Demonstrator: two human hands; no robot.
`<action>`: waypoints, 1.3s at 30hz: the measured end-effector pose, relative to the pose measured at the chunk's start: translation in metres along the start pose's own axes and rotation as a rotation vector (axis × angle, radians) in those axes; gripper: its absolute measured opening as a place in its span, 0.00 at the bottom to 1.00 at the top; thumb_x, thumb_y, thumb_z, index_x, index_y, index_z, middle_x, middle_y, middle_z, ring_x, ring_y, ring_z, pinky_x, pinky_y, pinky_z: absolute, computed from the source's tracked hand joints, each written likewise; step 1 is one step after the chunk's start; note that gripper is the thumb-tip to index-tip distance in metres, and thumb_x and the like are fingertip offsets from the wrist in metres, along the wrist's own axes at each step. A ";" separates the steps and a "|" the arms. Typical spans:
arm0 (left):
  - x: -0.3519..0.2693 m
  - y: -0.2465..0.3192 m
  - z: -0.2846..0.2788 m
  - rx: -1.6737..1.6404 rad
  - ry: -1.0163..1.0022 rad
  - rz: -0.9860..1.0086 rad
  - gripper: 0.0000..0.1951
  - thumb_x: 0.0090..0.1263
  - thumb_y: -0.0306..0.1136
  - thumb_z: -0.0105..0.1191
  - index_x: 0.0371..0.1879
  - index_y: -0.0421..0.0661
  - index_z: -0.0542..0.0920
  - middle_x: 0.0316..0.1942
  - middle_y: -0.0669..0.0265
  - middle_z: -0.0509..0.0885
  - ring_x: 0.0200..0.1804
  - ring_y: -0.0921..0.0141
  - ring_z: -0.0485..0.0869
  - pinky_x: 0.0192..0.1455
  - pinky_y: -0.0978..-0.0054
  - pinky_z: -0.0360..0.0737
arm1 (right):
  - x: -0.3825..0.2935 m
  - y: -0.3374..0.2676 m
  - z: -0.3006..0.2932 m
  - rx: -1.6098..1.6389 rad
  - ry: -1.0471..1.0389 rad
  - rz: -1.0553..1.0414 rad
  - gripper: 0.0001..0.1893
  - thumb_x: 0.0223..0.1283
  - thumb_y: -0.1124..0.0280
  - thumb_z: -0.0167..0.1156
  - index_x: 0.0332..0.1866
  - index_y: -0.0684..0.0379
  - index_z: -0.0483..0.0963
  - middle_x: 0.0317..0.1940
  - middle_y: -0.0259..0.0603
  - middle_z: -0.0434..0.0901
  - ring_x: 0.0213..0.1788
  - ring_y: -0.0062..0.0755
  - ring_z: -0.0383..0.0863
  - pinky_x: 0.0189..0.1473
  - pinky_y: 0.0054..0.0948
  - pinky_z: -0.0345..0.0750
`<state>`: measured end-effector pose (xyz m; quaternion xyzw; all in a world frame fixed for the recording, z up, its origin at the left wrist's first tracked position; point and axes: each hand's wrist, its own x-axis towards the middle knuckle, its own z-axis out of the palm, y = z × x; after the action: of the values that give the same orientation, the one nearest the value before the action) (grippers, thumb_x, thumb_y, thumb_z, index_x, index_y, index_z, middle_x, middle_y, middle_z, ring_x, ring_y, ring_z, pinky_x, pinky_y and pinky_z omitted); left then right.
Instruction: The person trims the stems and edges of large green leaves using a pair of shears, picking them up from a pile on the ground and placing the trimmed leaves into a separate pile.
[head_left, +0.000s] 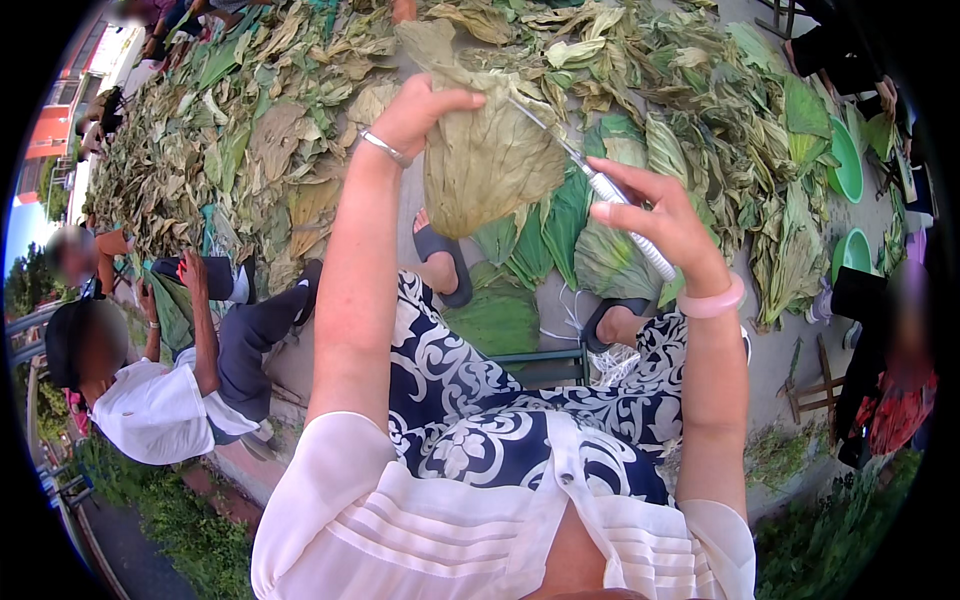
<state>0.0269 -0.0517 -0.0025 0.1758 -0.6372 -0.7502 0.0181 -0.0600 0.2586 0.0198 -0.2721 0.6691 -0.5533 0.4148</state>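
Observation:
My left hand (422, 112), with a silver bangle at its wrist, holds up a large dried leaf (487, 165) that looks like lotus. The leaf hangs wrinkled and brownish green over the ground between my feet. In my right hand (667, 217), above a pink bangle, is a slim tool with a white ribbed handle (630, 217). Its thin metal blade (541, 124) points up and left and meets the leaf's upper right part. Whether it has cut in, I cannot tell. Below the held leaf lie flatter green leaves (491, 309).
Heaps of dried leaves (292, 142) spread ahead and to both sides. A person in a white shirt (161, 409) sits at left, holding a green leaf. Green basins (846, 161) stand at right, near other people. White string (615, 367) lies by my right foot.

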 end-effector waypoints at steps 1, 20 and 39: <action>-0.001 0.001 0.001 -0.012 0.003 0.005 0.16 0.59 0.31 0.65 0.45 0.37 0.82 0.41 0.63 0.86 0.42 0.72 0.84 0.47 0.73 0.80 | 0.000 0.001 0.000 -0.009 0.010 0.001 0.28 0.52 0.69 0.71 0.60 0.64 0.75 0.46 0.34 0.81 0.47 0.18 0.76 0.52 0.22 0.72; -0.003 0.004 -0.015 0.130 0.065 0.004 0.18 0.56 0.31 0.68 0.44 0.38 0.83 0.40 0.65 0.86 0.41 0.74 0.84 0.46 0.75 0.79 | 0.000 0.001 -0.001 -0.102 0.032 0.051 0.27 0.50 0.70 0.73 0.58 0.64 0.78 0.33 0.26 0.79 0.34 0.13 0.71 0.38 0.17 0.69; -0.002 -0.001 0.008 0.189 -0.106 -0.006 0.18 0.57 0.34 0.69 0.43 0.38 0.84 0.39 0.69 0.85 0.42 0.77 0.80 0.49 0.79 0.74 | 0.001 0.001 0.003 -0.006 -0.010 0.008 0.29 0.51 0.70 0.73 0.60 0.66 0.75 0.44 0.32 0.81 0.45 0.18 0.76 0.50 0.21 0.73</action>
<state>0.0266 -0.0430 -0.0015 0.1385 -0.7048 -0.6949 -0.0345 -0.0573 0.2565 0.0188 -0.2734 0.6697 -0.5483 0.4197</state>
